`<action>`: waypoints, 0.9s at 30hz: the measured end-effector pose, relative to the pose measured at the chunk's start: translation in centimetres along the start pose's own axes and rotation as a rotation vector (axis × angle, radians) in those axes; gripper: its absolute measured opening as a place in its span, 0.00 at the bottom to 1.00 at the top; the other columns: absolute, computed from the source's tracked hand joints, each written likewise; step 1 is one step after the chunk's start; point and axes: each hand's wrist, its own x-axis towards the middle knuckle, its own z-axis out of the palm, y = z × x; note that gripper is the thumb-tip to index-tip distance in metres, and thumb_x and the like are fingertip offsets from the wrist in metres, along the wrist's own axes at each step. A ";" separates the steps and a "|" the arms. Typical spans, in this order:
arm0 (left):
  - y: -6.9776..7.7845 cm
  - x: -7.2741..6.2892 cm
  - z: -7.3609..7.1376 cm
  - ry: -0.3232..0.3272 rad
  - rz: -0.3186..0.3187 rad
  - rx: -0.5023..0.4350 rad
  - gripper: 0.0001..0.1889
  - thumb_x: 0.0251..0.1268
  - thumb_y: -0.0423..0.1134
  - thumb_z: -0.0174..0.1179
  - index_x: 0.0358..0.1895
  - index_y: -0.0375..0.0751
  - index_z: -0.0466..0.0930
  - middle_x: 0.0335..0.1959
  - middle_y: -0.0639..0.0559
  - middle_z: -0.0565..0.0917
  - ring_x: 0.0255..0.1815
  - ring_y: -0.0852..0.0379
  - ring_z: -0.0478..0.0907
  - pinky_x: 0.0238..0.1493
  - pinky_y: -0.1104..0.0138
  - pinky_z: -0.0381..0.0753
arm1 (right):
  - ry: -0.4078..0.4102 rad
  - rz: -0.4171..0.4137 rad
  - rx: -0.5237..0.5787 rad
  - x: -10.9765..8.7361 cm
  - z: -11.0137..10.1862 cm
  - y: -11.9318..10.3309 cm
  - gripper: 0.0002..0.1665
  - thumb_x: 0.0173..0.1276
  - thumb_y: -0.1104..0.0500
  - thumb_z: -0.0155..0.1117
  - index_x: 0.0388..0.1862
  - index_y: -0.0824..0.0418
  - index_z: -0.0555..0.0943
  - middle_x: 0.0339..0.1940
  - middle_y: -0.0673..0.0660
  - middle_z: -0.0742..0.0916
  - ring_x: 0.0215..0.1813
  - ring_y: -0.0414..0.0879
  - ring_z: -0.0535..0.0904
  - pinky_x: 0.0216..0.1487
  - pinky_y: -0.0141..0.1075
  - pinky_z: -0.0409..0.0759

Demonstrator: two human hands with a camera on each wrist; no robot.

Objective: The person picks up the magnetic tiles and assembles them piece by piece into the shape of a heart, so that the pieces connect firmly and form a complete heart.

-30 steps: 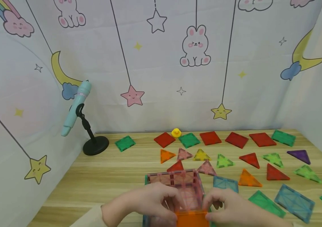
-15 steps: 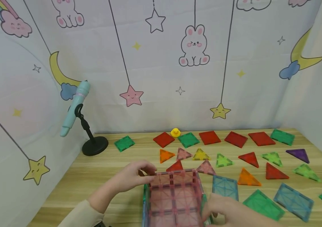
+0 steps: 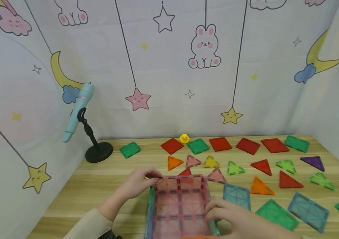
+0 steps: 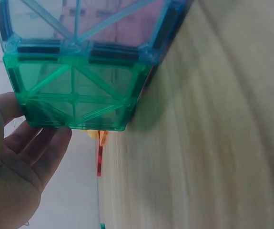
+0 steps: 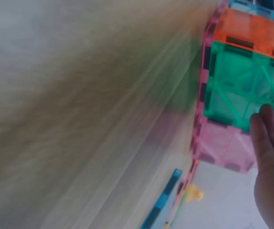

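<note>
A box of see-through magnetic tiles stands at the bottom centre of the head view, with a pink tile floor (image 3: 169, 209) and a pink back wall (image 3: 178, 183). My left hand (image 3: 139, 182) holds its back left corner. In the left wrist view, thumb and fingers bracket the end of a green tile (image 4: 75, 93) beside a blue tile (image 4: 79, 28). My right hand (image 3: 227, 214) is at the right wall, its fairly straight fingers against a green tile (image 5: 237, 86) in the right wrist view. An orange tile (image 5: 251, 28) adjoins that one at the near end.
Loose tiles lie right and behind: a blue tile (image 3: 237, 196), a green square (image 3: 277, 214), an orange triangle (image 3: 260, 186) and several more. A yellow duck (image 3: 184, 138) sits at the back. A microphone on a black stand (image 3: 99, 152) is at the left.
My left hand has left the orange tile at the near end and moved to the back left corner. My right hand has also come off the orange tile, onto the right wall.
</note>
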 end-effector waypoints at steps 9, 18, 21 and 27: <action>-1.0 0.6 -0.6 0.007 -0.049 -0.042 0.08 0.68 0.36 0.54 0.46 0.42 0.81 0.42 0.53 0.82 0.43 0.55 0.76 0.40 0.63 0.77 | 0.141 0.183 -0.016 -1.0 -2.8 0.4 0.24 0.62 0.52 0.66 0.57 0.55 0.75 0.53 0.55 0.77 0.40 0.40 0.75 0.35 0.34 0.77; -0.9 0.6 -0.9 -0.008 -0.033 -0.088 0.09 0.69 0.35 0.53 0.47 0.41 0.81 0.42 0.51 0.82 0.41 0.55 0.77 0.40 0.65 0.77 | 0.008 0.620 -0.253 -10.4 -8.2 5.4 0.33 0.56 0.43 0.69 0.56 0.60 0.76 0.51 0.61 0.74 0.41 0.45 0.75 0.36 0.38 0.76; -0.8 0.6 -1.0 -0.014 -0.040 -0.100 0.10 0.69 0.36 0.53 0.47 0.40 0.81 0.42 0.51 0.82 0.41 0.55 0.77 0.39 0.65 0.77 | -0.026 0.687 -0.277 -12.1 -8.1 6.1 0.34 0.54 0.43 0.70 0.55 0.60 0.77 0.50 0.61 0.75 0.43 0.48 0.73 0.38 0.41 0.76; -0.8 0.8 -1.1 -0.014 -0.061 -0.094 0.10 0.69 0.36 0.53 0.48 0.39 0.80 0.41 0.51 0.82 0.41 0.55 0.76 0.39 0.64 0.77 | -0.036 0.714 -0.240 -11.8 -6.3 6.0 0.38 0.52 0.42 0.72 0.60 0.55 0.74 0.55 0.60 0.73 0.49 0.53 0.72 0.42 0.47 0.75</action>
